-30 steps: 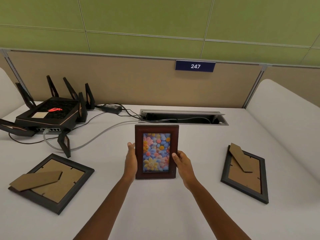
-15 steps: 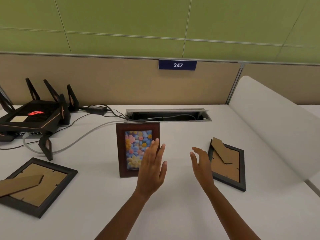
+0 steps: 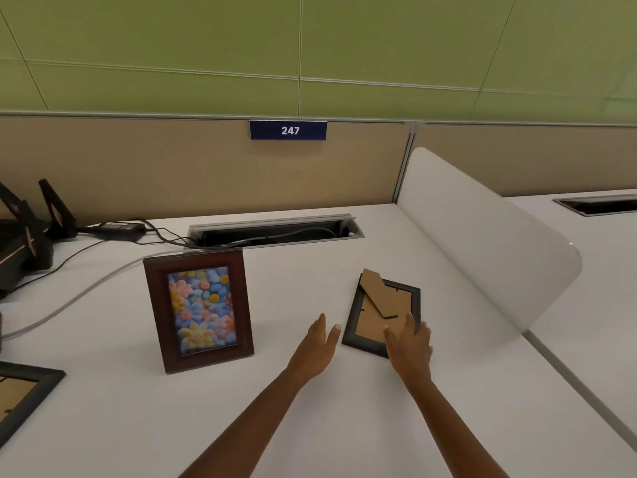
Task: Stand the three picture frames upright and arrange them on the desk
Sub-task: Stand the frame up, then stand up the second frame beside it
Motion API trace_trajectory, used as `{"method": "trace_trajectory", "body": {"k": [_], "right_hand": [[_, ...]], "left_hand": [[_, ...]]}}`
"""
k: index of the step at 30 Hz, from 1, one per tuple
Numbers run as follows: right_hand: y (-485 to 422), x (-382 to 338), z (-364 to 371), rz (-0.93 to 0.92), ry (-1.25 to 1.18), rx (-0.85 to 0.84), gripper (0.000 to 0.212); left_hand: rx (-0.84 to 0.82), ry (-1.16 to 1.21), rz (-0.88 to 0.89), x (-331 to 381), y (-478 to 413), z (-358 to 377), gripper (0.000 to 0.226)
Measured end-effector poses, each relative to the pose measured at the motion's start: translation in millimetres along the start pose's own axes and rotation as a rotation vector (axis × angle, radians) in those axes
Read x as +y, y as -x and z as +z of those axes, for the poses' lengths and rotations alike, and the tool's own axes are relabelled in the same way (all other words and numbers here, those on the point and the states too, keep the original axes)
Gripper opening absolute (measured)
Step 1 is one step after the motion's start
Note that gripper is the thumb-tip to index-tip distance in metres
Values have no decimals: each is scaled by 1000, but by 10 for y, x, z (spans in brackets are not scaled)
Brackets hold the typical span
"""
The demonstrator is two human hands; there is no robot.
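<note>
A dark red wooden frame (image 3: 198, 310) with a flower picture stands upright on the white desk (image 3: 310, 426), left of centre. To its right a small black frame (image 3: 374, 313) lies face down, its cardboard back and stand showing. My right hand (image 3: 410, 345) is over that frame's near right corner, fingers spread, holding nothing. My left hand (image 3: 319, 346) hovers open just left of the same frame, apart from it. A second black frame (image 3: 20, 396) lies face down at the left edge, partly cut off.
A black router (image 3: 24, 232) with antennas sits at the far left, cables and a power brick (image 3: 120, 227) trailing to an open cable tray (image 3: 275, 231) at the back. A white curved divider (image 3: 482, 243) bounds the desk on the right.
Both hands let go of the red frame, which now stands alone, and moved right to the small black frame. The view has swung right.
</note>
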State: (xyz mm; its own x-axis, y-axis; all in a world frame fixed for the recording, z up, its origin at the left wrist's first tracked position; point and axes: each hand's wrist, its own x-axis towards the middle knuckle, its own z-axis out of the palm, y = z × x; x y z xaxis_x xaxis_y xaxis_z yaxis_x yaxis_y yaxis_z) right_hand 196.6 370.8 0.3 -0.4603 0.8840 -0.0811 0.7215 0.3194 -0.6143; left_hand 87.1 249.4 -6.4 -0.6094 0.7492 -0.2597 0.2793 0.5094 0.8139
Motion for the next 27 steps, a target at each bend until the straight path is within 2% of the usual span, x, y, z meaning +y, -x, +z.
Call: {"method": "trace_trajectory", "body": {"k": [4,8,11,16,17,19,20,22,25,27], "right_hand": [[-22,132,-45,40,-170,-97,54],[-98,144,-64,93,-260,-88,33],[-167,145,-137,191,-415,-57,44],[-291,179,-241,317,-668,-107,40],[-314,203,-256,319,-685,-115,40],[-351,255,-303,315,-708,-120,39],[-366,282,-336,317,-720,-123,38],[-402,322,-397,318,-759,-147,35],[-423,349,-490,277,-826,-185,31],[-429,368,-547,222,-861,-174,29]], "left_hand": [[-44,57,-31,230,-64,168,57],[43,283,-93,391,-134,235,46],[51,384,-158,457,-208,214,39],[92,358,-239,509,-268,214,41],[102,349,-264,508,-268,209,39],[106,388,-297,484,-286,196,16],[113,428,-309,485,-283,185,13],[126,534,-345,479,-302,169,24],[105,652,-357,553,-303,132,14],[76,751,-352,640,-296,67,15]]}}
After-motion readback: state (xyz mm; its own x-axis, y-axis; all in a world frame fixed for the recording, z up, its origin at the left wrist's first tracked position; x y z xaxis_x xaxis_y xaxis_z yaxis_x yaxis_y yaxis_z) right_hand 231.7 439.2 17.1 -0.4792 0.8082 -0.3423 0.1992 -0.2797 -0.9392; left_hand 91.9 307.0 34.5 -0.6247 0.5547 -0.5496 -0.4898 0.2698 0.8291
